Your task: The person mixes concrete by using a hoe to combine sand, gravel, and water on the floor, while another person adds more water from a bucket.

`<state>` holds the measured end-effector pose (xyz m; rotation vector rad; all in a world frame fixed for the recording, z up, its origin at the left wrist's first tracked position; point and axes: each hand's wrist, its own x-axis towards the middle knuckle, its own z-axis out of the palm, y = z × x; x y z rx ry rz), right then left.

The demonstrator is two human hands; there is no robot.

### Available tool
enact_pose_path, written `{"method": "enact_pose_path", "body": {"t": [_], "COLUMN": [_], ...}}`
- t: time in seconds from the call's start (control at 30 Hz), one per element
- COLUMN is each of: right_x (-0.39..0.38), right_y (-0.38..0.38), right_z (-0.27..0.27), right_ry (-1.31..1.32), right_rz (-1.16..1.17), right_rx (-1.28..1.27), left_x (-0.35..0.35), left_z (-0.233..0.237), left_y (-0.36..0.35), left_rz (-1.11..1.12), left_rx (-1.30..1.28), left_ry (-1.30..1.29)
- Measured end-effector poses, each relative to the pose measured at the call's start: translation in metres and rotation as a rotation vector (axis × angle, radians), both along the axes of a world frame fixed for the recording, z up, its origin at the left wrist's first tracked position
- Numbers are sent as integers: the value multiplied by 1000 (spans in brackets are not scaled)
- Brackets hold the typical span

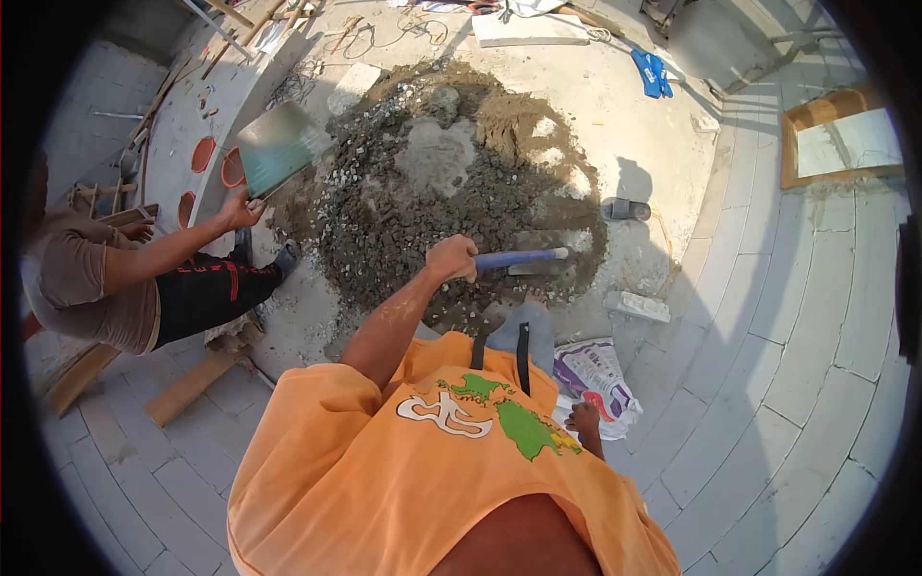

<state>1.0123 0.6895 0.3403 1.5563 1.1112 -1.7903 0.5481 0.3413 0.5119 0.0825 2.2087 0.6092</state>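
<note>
My left hand is closed around a blue bar-like handle with a pale end. A flat grey shape shows behind that end, over the right part of a heap of wet grey mortar and gravel. Low on the right, my right hand is beside a white and purple bag, near a red patch; whether it grips anything is unclear. At the left, a co-worker holds a flat greenish-grey pan or sheet by its edge, at the heap's left side.
Orange-red bowls stand left of the heap. A grey slipper and a white block lie right of it. A blue cloth, a wood-framed panel, a pale slab and planks lie farther out.
</note>
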Motion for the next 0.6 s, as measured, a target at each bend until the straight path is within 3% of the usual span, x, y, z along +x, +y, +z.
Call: {"method": "enact_pose_path", "body": {"t": [0.03, 0.07, 0.13, 0.2, 0.3, 0.47, 0.6], "right_x": [-62, -49, -149, -176, -194, -175, -165], "right_y": [17, 89, 110, 151, 160, 148, 129], "right_z": [53, -3, 99, 106, 131, 106, 111], "right_ry": [-22, 410, 152, 218, 202, 178, 169], "right_rz": [223, 906, 323, 260, 352, 596, 736], "right_rx": [366, 774, 649, 665, 674, 663, 626], "left_x": [5, 13, 21, 25, 29, 23, 18], "left_z": [-1, -4, -6, -4, -8, -8, -14], "left_y": [4, 8, 13, 26, 29, 31, 24], "left_rz": [13, 34, 75, 66, 112, 113, 95], "left_rx": [-28, -60, -122, -171, -174, -190, -198], "left_ry": [27, 47, 12, 32, 77, -47, 37]}}
